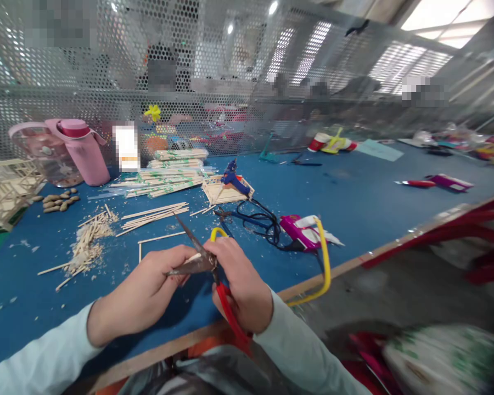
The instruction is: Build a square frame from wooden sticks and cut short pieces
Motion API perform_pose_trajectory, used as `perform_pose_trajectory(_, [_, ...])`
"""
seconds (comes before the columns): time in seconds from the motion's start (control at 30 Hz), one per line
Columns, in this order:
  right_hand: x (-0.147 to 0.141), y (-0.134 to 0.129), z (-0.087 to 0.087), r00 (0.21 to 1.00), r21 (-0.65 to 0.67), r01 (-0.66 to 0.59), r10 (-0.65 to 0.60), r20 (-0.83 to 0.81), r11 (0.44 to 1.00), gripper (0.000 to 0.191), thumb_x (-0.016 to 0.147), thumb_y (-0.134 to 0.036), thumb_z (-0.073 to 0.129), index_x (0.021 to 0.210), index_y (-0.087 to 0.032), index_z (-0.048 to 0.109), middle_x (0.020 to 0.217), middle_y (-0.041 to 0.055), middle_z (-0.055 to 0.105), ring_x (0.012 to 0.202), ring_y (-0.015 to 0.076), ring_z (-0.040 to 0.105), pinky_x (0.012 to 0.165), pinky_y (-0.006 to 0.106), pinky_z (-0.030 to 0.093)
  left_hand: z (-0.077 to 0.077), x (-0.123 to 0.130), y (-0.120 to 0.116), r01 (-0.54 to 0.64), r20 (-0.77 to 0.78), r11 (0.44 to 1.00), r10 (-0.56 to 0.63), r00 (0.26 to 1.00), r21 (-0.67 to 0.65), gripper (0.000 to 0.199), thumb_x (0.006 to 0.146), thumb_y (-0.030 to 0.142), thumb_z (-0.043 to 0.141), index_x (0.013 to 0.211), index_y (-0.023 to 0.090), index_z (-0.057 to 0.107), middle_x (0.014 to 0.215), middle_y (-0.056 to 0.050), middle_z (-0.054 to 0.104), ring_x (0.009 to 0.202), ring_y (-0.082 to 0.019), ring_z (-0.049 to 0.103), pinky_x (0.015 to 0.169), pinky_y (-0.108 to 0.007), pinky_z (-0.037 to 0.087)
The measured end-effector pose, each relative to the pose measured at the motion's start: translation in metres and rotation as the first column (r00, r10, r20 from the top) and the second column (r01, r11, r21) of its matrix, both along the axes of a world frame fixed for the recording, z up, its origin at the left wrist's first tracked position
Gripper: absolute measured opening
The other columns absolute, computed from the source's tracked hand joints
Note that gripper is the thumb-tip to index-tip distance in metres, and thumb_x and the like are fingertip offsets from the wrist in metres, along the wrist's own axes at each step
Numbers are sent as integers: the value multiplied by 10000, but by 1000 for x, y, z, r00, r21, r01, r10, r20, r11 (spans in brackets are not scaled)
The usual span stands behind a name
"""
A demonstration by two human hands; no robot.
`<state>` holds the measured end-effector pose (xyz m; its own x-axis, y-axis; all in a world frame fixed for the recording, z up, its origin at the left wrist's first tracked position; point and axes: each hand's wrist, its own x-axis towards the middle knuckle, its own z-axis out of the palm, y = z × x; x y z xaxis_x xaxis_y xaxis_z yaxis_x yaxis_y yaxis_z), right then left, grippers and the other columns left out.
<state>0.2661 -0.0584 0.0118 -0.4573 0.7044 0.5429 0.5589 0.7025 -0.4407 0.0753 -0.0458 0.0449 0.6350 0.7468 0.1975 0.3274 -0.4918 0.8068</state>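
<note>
My right hand (242, 280) is closed round the red handle of a pair of scissors (195, 266), whose dark metal blades stand apart and point left. My left hand (148, 285) is pinched closed beside the blades. Between its fingertips and the blades shows a short end of a pale wooden stick (195, 257). A yellow curved band (326, 263) bends round to the right of my right hand, and a yellow piece also shows behind its fingers; whether they join is hidden. Just beyond my hands lie two sticks set at a corner (164, 237) and several loose sticks (152, 218).
On the blue table (366, 203) are a heap of wood scraps (89, 241), peanuts (60, 201), a pink bottle (86, 153) and bundled sticks (173, 173). A blue glue gun (234, 180) rests on a stick frame (216, 193). Black cord (271, 233) lies beside pliers (226, 215). Perforated metal panels stand behind.
</note>
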Motion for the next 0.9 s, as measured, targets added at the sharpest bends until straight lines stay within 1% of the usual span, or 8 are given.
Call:
perform_pose_trajectory(0.1, [0, 0, 2, 1000, 3, -4, 4, -6, 1000, 447, 681, -174, 434, 1126, -136, 409, 949, 105, 480, 879, 236, 440, 803, 416, 391, 1, 0, 1, 17, 5, 1000, -17, 1000, 10, 274, 865, 121, 351, 1006, 207, 569, 886, -8, 628, 765, -110, 548, 696, -204, 423])
perform_pose_trajectory(0.23, [0, -1, 4, 1000, 17, -12, 12, -1, 1000, 455, 681, -184, 431, 1134, -152, 404, 954, 102, 492, 884, 239, 455, 804, 421, 395, 4, -1, 2, 31, -9, 999, -30, 999, 28, 269, 890, 187, 341, 989, 209, 589, 937, -22, 658, 791, -125, 581, 714, -216, 444])
perform_pose_trajectory(0.47, [1, 0, 0, 1000, 40, -7, 7, 10, 999, 384, 727, -217, 418, 1107, -159, 433, 915, 97, 516, 840, 228, 478, 756, 380, 419, 1, -3, 3, 51, 1, 995, -51, 999, 85, 356, 864, 116, 341, 1094, 224, 589, 1025, -49, 664, 845, -147, 612, 757, -254, 474])
perform_pose_trajectory(0.63, [2, 3, -1, 1000, 43, -8, 7, 25, 999, 347, 688, -218, 424, 1025, -159, 482, 821, 79, 520, 744, 212, 477, 668, 339, 419, -5, -3, 3, 45, 21, 988, -48, 999, 148, 367, 867, 119, 342, 1111, 233, 591, 1082, -52, 649, 964, -161, 598, 820, -261, 466])
perform_pose_trajectory(0.7, [3, 5, -2, 999, 27, 15, -16, 30, 1000, 320, 673, -190, 424, 982, -168, 503, 773, 60, 515, 687, 193, 461, 624, 313, 406, -6, -3, 3, 20, 4, 986, -21, 1000, 168, 344, 877, 143, 347, 1089, 229, 604, 1058, -51, 658, 948, -158, 603, 813, -250, 464])
perform_pose_trajectory(0.77, [3, 6, -4, 999, -3, 35, -35, 25, 999, 276, 670, -140, 418, 924, -183, 518, 719, 36, 509, 638, 171, 447, 594, 285, 388, -7, -2, 3, -18, -18, 986, 21, 1000, 165, 313, 884, 176, 358, 1033, 221, 630, 976, -44, 678, 857, -147, 618, 767, -234, 471])
perform_pose_trajectory(0.83, [3, 8, -6, 999, -24, 44, -43, 18, 999, 280, 659, -99, 412, 903, -184, 520, 714, 30, 517, 642, 164, 452, 600, 275, 384, -7, -1, 3, -56, -30, 987, 61, 998, 152, 301, 887, 200, 361, 971, 207, 650, 875, -37, 685, 762, -139, 616, 704, -224, 477])
perform_pose_trajectory(0.9, [2, 10, -4, 999, -26, 47, -47, 28, 999, 319, 640, -96, 408, 930, -172, 517, 755, 47, 524, 685, 177, 456, 627, 292, 392, -9, 0, 5, -63, -14, 987, 65, 998, 147, 312, 888, 202, 350, 959, 197, 654, 864, -43, 682, 761, -144, 610, 692, -230, 477])
